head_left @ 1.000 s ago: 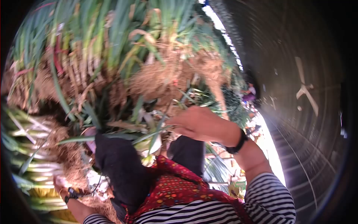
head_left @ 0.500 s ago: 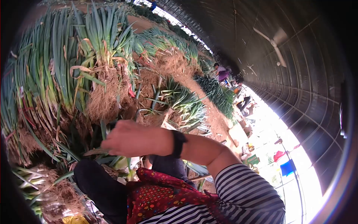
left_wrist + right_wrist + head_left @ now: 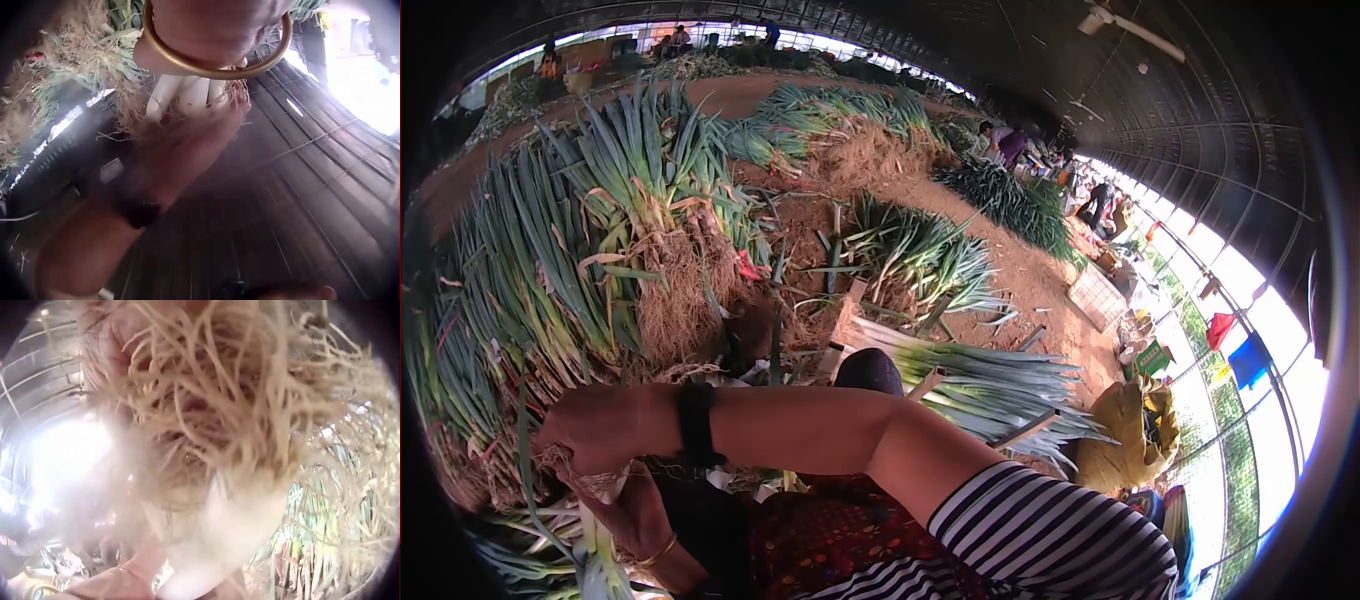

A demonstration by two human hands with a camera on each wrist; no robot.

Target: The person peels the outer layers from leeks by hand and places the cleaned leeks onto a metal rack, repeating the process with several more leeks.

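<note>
Low at the left of the head view, my left hand (image 3: 638, 512) grips a small bunch of leeks (image 3: 600, 560) by the pale stalks. White stalk ends (image 3: 195, 94) show beside that hand (image 3: 212, 31), below a gold bangle, in the left wrist view. My right hand (image 3: 612, 428), black band on the wrist, is bent over the root end and holds the roots; its fingertips are hidden. Tangled roots (image 3: 206, 394) and a thick white stalk (image 3: 225, 531) fill much of the right wrist view, against the right palm.
Upright leek bundles (image 3: 530, 270) stand at the left. More leeks (image 3: 990, 385) lie on a wooden frame right of my knee. Beyond are a yellow sack (image 3: 1125, 435), a white crate (image 3: 1098, 297), leek piles on bare soil and a person (image 3: 1005, 145).
My right hand has moved left and down, from above my knees to the roots beside my left hand. The head view has swung, showing more of the shed and the yellow sack.
</note>
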